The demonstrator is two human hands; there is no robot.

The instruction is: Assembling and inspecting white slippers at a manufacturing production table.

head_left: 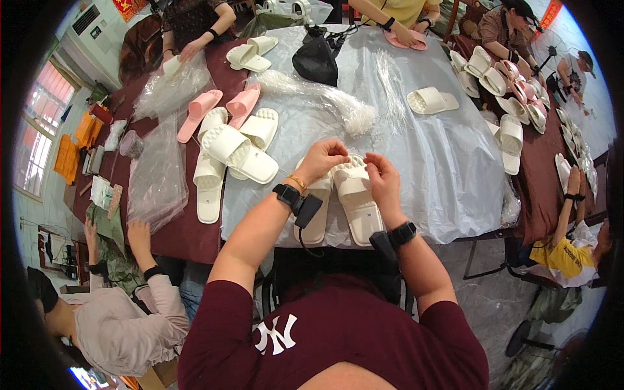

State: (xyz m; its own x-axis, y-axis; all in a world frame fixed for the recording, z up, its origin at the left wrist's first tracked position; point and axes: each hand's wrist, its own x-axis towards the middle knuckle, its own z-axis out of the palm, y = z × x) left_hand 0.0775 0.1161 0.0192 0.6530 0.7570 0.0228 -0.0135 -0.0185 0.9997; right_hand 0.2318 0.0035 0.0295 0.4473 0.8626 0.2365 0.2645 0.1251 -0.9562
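A long table (195, 240) with a dark red top fills most of the view, and a wide sheet of clear grey plastic (442, 162) covers its middle. On that sheet, at the near edge right in front of the person, lies a pair of cream-white moulded foam slide slippers (354, 205), side by side and touching, toes pointing away, with broad ribbed straps across the top and smooth flat heels toward the person. The left hand (323, 158) sits over the strap of the left slipper, fingers curled and pinched together on something too small to make out. The right hand (382, 179) rests on the strap of the right slipper, fingertips pressed together in a similar pinch; both wrists carry black bands. To the left lies a loose heap of cream slippers (231, 156), with two pink slippers (221, 107) just beyond. A bundle of clear plastic strands (338, 104) stretches across the sheet above the hands, near a black pouch (316, 60). A single cream slipper (431, 101) lies well apart to the right. Other people's hands work around the far edges
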